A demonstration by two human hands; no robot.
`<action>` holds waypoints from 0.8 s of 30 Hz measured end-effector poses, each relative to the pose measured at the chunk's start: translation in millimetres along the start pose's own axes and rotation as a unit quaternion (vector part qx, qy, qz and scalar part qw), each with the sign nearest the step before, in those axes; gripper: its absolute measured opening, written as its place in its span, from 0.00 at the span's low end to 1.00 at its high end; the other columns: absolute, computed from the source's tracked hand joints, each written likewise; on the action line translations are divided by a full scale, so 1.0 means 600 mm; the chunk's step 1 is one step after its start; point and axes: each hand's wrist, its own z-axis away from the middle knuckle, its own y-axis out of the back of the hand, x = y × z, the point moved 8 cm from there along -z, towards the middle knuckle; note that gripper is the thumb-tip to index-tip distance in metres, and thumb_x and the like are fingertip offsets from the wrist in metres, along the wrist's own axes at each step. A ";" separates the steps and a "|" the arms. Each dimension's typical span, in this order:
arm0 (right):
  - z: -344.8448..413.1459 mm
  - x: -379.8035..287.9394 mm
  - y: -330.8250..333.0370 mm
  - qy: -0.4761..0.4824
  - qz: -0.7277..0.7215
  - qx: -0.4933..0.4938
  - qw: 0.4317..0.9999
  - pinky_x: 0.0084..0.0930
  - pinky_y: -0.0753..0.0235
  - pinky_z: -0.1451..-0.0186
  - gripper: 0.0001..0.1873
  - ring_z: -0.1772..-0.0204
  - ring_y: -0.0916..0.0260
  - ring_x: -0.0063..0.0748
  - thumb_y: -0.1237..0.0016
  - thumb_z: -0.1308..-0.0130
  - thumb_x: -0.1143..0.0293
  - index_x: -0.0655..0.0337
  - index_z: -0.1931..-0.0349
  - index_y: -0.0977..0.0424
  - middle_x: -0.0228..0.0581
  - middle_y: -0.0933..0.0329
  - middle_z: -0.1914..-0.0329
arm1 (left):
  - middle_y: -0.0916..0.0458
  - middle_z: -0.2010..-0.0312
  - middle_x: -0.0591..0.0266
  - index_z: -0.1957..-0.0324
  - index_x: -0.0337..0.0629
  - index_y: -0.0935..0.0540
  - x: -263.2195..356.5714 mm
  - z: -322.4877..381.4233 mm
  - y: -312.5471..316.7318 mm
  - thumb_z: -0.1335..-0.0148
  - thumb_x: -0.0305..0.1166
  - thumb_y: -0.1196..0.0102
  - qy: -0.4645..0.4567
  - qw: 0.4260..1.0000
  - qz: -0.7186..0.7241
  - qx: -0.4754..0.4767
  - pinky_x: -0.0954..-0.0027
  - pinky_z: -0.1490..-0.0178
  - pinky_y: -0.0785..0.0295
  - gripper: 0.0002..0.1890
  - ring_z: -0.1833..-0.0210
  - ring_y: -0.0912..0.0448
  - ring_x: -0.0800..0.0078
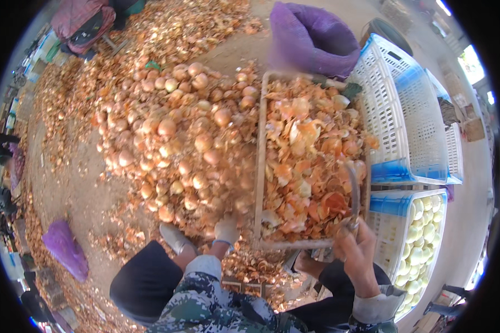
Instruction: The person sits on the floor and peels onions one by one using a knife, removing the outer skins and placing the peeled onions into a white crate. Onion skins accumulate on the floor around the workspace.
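In my right hand (360,252) is a knife with a curved blade (353,187), pointing away from me over the tray's right side. My left hand (227,232) wears a pale glove and reaches down at the near edge of the onion pile (183,141). Its fingers are blurred, so whether they hold an onion cannot be told. Between the pile and the crates stands a shallow rectangular tray (259,166), filled with loose onion skins (302,137). A few brown onions show among the skins.
White-and-blue plastic crates (385,108) stand on the right; a nearer crate (387,233) holds peeled onions (418,245). Beyond the tray sits an open purple mesh sack (316,41). Another purple sack (66,249) lies on the left floor. A person (83,23) is at the upper left.
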 end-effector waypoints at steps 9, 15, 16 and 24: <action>-0.001 0.005 -0.011 0.030 0.135 -0.003 0.990 0.20 0.32 0.68 0.10 0.72 0.35 0.17 0.42 0.36 0.67 0.63 0.61 0.24 0.29 0.27 0.76 | 0.19 0.51 0.41 0.42 0.46 0.22 0.019 0.024 0.060 0.55 0.50 0.33 0.092 0.974 0.204 0.046 0.55 0.49 0.23 0.36 0.51 0.18 0.50; 0.007 -0.016 -0.070 0.102 0.140 -0.118 0.978 0.25 0.29 0.65 0.14 0.70 0.32 0.21 0.39 0.37 0.63 0.63 0.58 0.22 0.34 0.25 0.74 | 0.20 0.65 0.51 0.39 0.31 0.29 -0.024 0.107 0.181 0.48 0.21 0.35 0.104 0.634 0.759 0.105 0.67 0.67 0.23 0.32 0.67 0.19 0.62; 0.015 -0.022 -0.070 0.134 0.142 -0.114 0.974 0.25 0.29 0.65 0.15 0.70 0.31 0.22 0.39 0.37 0.61 0.63 0.58 0.22 0.34 0.25 0.74 | 0.21 0.59 0.51 0.37 0.32 0.30 -0.020 0.108 0.211 0.48 0.22 0.36 0.055 0.624 0.770 0.122 0.66 0.65 0.20 0.33 0.64 0.19 0.62; -0.025 -0.050 -0.083 0.152 0.098 -0.124 0.976 0.26 0.31 0.69 0.23 0.72 0.30 0.22 0.41 0.37 0.50 0.63 0.58 0.21 0.32 0.25 0.75 | 0.19 0.56 0.58 0.45 0.38 0.24 0.224 0.278 0.529 0.55 0.47 0.26 -0.229 0.646 0.723 0.088 0.70 0.68 0.21 0.37 0.59 0.18 0.69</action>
